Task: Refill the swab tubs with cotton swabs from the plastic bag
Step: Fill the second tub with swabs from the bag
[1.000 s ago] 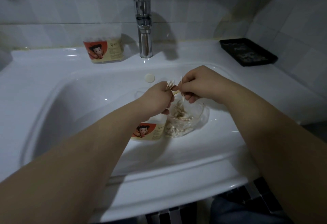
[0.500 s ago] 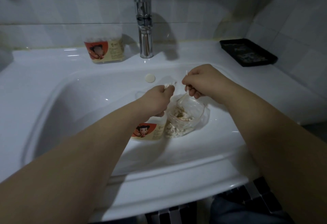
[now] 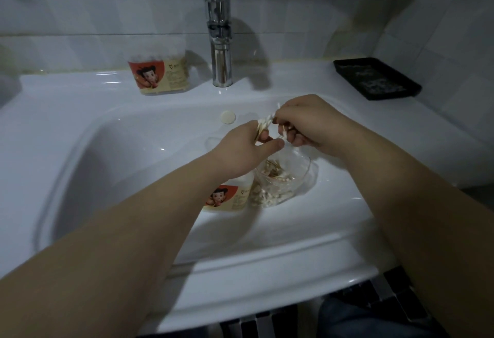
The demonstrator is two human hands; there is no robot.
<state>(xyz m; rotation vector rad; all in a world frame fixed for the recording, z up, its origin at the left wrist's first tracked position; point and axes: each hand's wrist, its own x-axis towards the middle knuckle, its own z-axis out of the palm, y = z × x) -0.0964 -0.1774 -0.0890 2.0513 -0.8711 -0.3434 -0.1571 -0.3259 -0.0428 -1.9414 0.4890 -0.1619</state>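
In the sink basin lie the plastic bag and, beside it, a swab tub. Above them the left hand grips a swab bundle; the right hand pinches a few more swabs. Gathering seems the step; next, the bundle must go into the tub.

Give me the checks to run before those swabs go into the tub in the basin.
1. Left hand grips a swab bundle: ok.
2. Right hand pinches loose swabs: ok.
3. Basin tub mouth open: cannot tell, the left forearm hides it.
4. Plastic bag open, swabs inside: ok.
5. Faucet not running: ok.
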